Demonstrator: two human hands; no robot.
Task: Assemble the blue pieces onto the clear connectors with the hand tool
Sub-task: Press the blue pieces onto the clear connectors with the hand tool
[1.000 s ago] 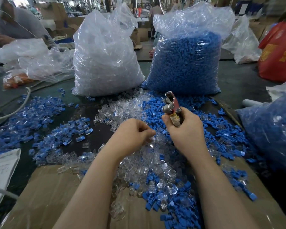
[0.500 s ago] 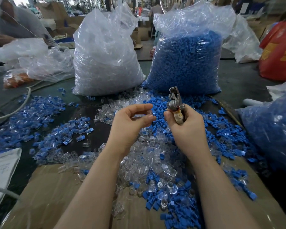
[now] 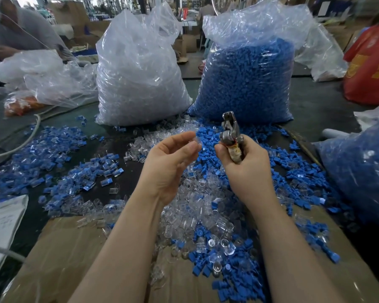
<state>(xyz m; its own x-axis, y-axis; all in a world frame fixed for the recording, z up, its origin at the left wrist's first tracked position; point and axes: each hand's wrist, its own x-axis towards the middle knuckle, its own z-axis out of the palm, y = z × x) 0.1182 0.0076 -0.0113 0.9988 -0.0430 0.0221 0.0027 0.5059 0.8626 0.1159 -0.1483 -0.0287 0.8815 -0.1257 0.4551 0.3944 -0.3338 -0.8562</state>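
A: What does the work sit on?

B: A dark bench [image 3: 127,149], with brown cardboard [image 3: 59,259] laid over its near edge. The room behind looks like a workshop: cartons, more bags, and another person's sleeve [image 3: 31,29] at the far left corner.

A: And on the bench itself?

B: Two big plastic bags stand upright towards the far edge, touching at the base. The left one, the clear bag [image 3: 138,73], is full of clear parts; the blue bag [image 3: 247,79] beside it is full of blue ones. A third bag [image 3: 363,171] of blue parts lies at the right edge, and a red bag [image 3: 370,62] sits at the far right corner.

A: The loose parts?

B: Clear connectors [image 3: 206,211] and blue pieces [image 3: 225,270] are heaped together in the middle, spilling onto the cardboard. A flatter spread of mixed parts [image 3: 53,158] runs towards the left edge, where a cable [image 3: 31,132] and a sheet of paper [image 3: 2,219] also lie.

A: The hands?

B: Both are raised over the heap, near each other but apart. The left hand [image 3: 169,165] is palm-up, fingers curled, pinching one clear connector [image 3: 196,139] between thumb and fingertips. Its orientation is too blurred to tell.

A: The tool?

B: The right hand [image 3: 247,169] is closed around the handles of the tool [image 3: 230,134]. Its long axis is nearly upright, leaning slightly left, metal head pointing up and away towards the blue bag. The connector sits just left of the tool's pivot, not touching it.
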